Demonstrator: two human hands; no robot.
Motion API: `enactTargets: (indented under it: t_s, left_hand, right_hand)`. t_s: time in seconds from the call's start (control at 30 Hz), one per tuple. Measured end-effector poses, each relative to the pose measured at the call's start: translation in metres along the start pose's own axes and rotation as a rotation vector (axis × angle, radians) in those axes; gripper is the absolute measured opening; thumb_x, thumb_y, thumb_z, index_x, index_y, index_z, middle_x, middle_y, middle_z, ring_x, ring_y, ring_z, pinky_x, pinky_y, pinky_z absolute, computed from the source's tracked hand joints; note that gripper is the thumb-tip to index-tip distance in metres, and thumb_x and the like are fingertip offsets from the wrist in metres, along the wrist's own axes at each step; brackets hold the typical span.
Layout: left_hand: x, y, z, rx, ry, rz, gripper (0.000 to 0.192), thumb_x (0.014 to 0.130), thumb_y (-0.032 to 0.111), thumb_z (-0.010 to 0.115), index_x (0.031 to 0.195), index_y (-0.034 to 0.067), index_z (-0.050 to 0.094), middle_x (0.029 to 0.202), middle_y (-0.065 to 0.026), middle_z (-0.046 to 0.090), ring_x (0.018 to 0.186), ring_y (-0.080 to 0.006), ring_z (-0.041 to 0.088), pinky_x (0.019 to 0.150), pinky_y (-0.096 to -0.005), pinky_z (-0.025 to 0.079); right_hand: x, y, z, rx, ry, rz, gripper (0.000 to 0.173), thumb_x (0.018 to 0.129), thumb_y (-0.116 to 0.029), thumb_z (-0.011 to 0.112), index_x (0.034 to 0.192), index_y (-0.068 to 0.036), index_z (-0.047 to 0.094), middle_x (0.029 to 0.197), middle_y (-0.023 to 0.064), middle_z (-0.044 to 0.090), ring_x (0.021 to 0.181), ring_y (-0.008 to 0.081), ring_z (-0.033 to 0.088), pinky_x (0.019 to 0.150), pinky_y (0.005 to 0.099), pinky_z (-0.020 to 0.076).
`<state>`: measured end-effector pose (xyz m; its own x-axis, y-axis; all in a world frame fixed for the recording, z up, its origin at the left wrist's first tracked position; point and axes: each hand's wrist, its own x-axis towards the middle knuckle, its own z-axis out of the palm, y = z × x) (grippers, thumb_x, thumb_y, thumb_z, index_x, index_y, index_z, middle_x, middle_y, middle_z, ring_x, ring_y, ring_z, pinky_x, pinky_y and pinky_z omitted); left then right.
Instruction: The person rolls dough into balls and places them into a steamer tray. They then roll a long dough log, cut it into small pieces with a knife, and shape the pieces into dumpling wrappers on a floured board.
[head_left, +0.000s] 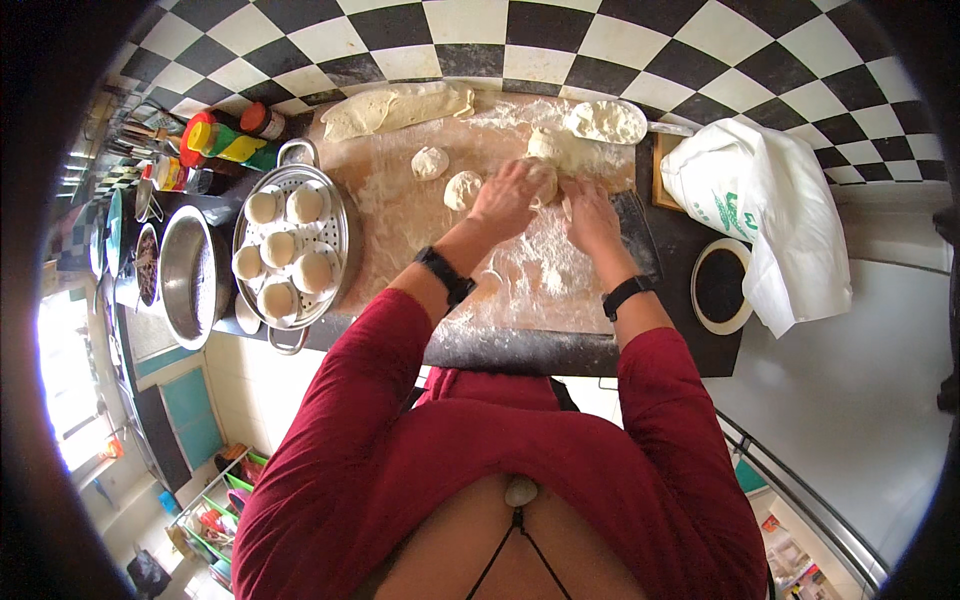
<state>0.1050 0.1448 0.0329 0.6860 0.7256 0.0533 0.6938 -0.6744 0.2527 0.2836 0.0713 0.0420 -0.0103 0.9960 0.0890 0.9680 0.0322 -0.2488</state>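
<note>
My left hand (511, 191) lies with its fingers over a floured dough ball (546, 189), partly hiding it. Just to the right, my right hand (590, 214) reaches down to the floured wooden board (397, 232), its fingertips close beside that ball. Whether they touch it is hard to see. Another dough piece (546, 142) sits right behind. Left of my hands rest two more dough lumps, one nearer (463, 190) and one farther (430, 163). A long dough slab (397, 110) stretches along the back of the board. Loose flour is spread around my right hand.
On the left, a steamer tray (291, 298) carries several round buns, beside a metal basin (184, 277) and bottles (232, 146). A flour-filled scoop (607, 122) lies at the back right. Farther right are a white bag (750, 187) and a bowl with dark contents (721, 286).
</note>
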Motion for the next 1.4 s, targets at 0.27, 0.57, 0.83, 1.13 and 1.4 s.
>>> enactTargets:
  t_s: [0.27,0.57,0.83,1.13,1.4]
  left_hand:
    - [-0.017,0.017,-0.013,-0.266,-0.286,-0.085,0.072,0.069,0.031,0.081,0.131,0.013,0.049,0.125,-0.0148,0.048,0.122,-0.0342,0.049,0.096,-0.0476,0.046]
    - [-0.034,0.017,-0.006,-0.185,-0.162,0.086,0.066,0.072,0.026,0.082,0.132,0.014,0.055,0.129,-0.0085,0.055,0.125,-0.0301,0.048,0.105,-0.0431,0.042]
    - [-0.049,0.010,-0.017,-0.106,-0.139,0.154,0.069,0.069,0.025,0.084,0.132,0.016,0.058,0.131,-0.0068,0.058,0.129,-0.0294,0.047,0.108,-0.0441,0.038]
    - [-0.037,-0.035,-0.026,-0.040,0.008,-0.369,0.046,0.084,0.036,0.071,0.121,0.011,0.062,0.124,-0.0166,0.057,0.117,-0.0353,0.051,0.100,-0.0452,0.045]
    - [-0.004,-0.060,-0.006,-0.053,0.162,-0.064,0.040,0.084,0.025,0.068,0.121,0.011,0.062,0.125,-0.0122,0.057,0.118,-0.0309,0.052,0.103,-0.0429,0.043]
  right_hand:
    - [-0.002,-0.005,-0.027,0.144,-0.266,0.300,0.053,0.071,-0.006,0.077,0.121,-0.011,0.062,0.129,0.0122,0.055,0.120,0.0320,0.053,0.098,0.0415,0.0477]
    - [-0.006,0.003,-0.008,0.084,-0.087,-0.024,0.052,0.075,0.009,0.064,0.124,-0.011,0.060,0.127,0.0108,0.056,0.116,0.0340,0.055,0.096,0.0417,0.0496]
    - [-0.008,0.004,-0.015,0.165,-0.160,0.030,0.058,0.073,0.007,0.068,0.128,-0.012,0.058,0.132,0.0089,0.054,0.120,0.0335,0.054,0.100,0.0408,0.0472]
    - [-0.021,-0.003,-0.018,0.162,-0.221,-0.028,0.046,0.080,0.004,0.064,0.124,-0.008,0.061,0.142,0.0164,0.048,0.126,0.0378,0.050,0.104,0.0417,0.0449]
    - [-0.006,0.000,-0.015,0.209,-0.125,0.070,0.049,0.072,0.000,0.076,0.119,-0.008,0.063,0.134,0.0109,0.053,0.123,0.0336,0.052,0.100,0.0406,0.0468]
